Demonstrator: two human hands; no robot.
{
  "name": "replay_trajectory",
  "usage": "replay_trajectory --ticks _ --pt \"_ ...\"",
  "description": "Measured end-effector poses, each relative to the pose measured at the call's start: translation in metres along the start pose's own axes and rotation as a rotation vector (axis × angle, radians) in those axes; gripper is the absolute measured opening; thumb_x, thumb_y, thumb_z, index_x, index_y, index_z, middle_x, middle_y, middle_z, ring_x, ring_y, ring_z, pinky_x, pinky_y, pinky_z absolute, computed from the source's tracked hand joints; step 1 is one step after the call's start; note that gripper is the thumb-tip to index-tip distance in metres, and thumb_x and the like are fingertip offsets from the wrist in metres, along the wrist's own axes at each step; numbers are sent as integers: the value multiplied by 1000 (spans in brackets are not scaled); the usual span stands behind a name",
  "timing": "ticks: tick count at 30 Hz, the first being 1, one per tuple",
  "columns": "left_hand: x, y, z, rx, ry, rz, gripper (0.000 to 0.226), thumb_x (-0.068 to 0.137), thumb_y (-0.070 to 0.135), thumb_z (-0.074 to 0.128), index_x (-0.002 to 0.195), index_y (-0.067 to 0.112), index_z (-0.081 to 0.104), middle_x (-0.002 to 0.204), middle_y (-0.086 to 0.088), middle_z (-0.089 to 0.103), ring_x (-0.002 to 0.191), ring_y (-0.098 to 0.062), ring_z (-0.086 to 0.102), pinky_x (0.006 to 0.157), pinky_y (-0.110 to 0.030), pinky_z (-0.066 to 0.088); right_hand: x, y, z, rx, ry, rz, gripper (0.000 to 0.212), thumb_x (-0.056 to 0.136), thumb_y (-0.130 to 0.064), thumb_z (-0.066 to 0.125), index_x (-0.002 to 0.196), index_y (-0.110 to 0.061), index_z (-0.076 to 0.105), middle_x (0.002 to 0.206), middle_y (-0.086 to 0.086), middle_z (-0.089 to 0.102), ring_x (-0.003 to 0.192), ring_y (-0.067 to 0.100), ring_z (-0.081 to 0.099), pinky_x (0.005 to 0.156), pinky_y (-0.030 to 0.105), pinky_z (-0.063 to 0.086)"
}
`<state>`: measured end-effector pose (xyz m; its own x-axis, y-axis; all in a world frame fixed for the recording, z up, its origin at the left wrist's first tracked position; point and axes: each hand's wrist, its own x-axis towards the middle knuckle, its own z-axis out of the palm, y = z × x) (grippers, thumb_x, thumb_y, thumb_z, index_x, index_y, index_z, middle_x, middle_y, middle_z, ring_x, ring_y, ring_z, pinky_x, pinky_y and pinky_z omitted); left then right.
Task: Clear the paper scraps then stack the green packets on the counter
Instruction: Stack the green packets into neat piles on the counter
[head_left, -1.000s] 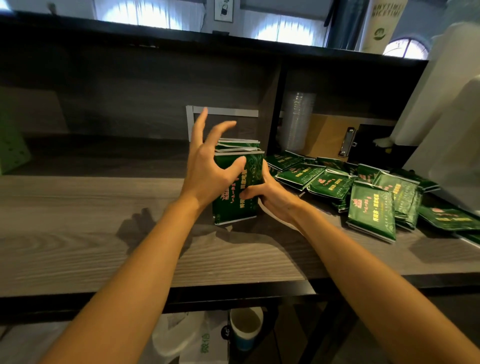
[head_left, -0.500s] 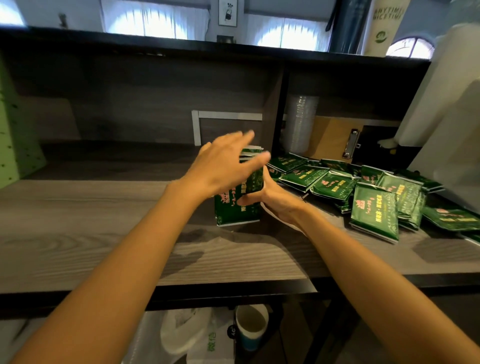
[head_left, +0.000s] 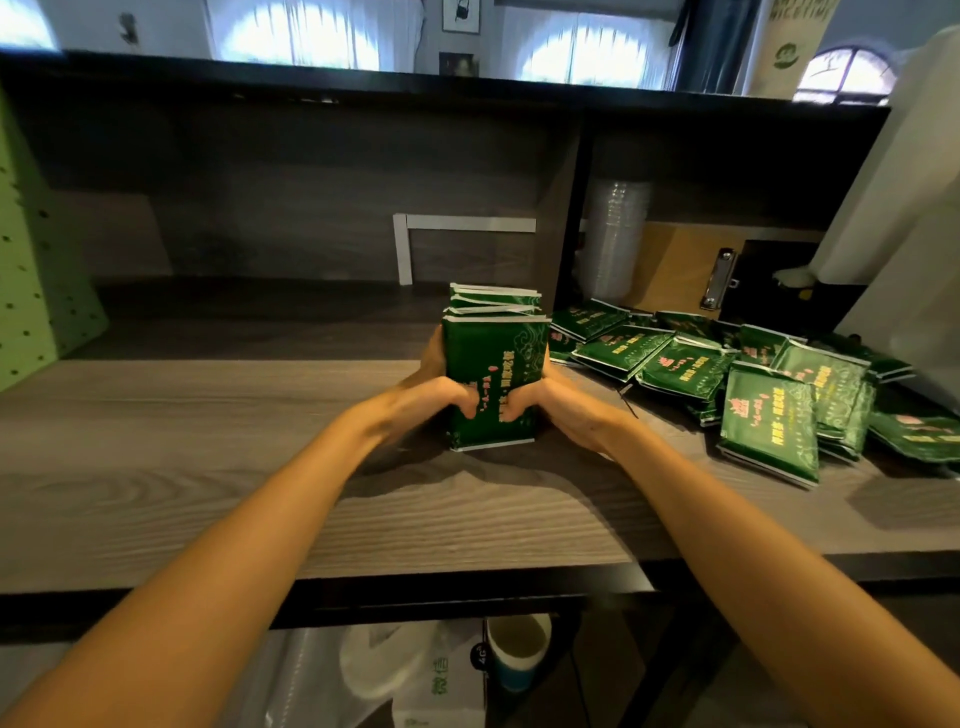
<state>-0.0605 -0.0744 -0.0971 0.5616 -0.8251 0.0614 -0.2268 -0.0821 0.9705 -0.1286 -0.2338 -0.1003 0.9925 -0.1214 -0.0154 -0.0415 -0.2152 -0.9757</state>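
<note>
Between left hand (head_left: 435, 396) and right hand (head_left: 563, 411), upright green packets (head_left: 494, 370) on counter (head_left: 208, 447)

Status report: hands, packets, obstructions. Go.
Left hand and right hand both gripping upright packet bundle on counter. Loose packets heaped to its right, unstacked. Nothing in the way.

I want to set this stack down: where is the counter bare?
Bare counter runs left of the stack, gripped by the left hand and right hand, as far as the green pegboard; the strip by the near edge is bare too. Right of the stack, loose packets crowd it.
</note>
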Motion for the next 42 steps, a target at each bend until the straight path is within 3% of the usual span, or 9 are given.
replay_trajectory --ticks 3,8,13,18,23,28,33,39,42 --pt "5 4 0 -33 17 57 58 57 11 49 112 29 53 116 -9 63 105 -21 60 86 -33 52 2 -4 2 31 37 2 89 52 -2 57 134 -10 24 128 16 48 104 15 52 76 17 46" --pt "15 25 -8 -61 67 -6 51 57 12 49 108 14 59 99 -1 66 80 -2 65 66 -10 50 13 -12 5 218 156 19 89 60 -1 55 139 -10 16 126 16 49 116 30 50 89 30 45" --pt "18 57 -31 -70 205 -193 9 87 24 52 87 24 60 93 -3 64 73 -9 57 64 -19 46 25 -58 11 277 143 107 78 57 -17 53 133 -6 39 116 10 53 103 23 53 91 35 42" --pt "8 119 -54 -297 378 -304 17 91 30 48 90 22 63 83 -2 68 70 -12 65 63 -23 51 38 -136 19 275 42 213 15 93 -17 42 101 -15 55 102 8 59 82 14 56 77 29 45" --pt "-29 210 -88 -419 562 -382 20 87 37 56 94 20 64 86 -3 70 70 -14 67 60 -22 54 38 -232 32 251 -95 250 19 94 -23 40 93 -15 57 93 8 63 86 22 58 86 37 46" --pt "-86 251 -125 -548 826 -405 92 42 48 78 123 13 52 109 -11 68 94 -25 68 74 -34 56 41 -298 72 156 -286 153 34 93 -21 46 126 -14 41 100 2 58 86 14 57 72 26 46" --pt "-148 261 -151 -571 1000 -306 23 82 16 62 105 15 62 92 -6 69 79 -20 66 68 -30 55 47 -329 140 80 -495 90 38 92 -21 51 129 -16 40 102 -2 57 89 12 58 74 24 47" --pt "-221 269 -206 -601 1179 -225 15 81 16 55 93 15 65 74 -3 72 72 -22 66 72 -33 53 55 -373 232 36 -651 -9 48 90 -23 58 134 -10 41 119 3 58 104 18 56 80 22 46" --pt "-251 269 -239 -638 1198 -150 17 82 15 51 93 12 64 77 -5 72 65 -21 68 61 -27 56 62 -390 269 -20 -668 -62 41 94 -30 52 130 -11 47 119 2 57 104 16 53 84 24 44"
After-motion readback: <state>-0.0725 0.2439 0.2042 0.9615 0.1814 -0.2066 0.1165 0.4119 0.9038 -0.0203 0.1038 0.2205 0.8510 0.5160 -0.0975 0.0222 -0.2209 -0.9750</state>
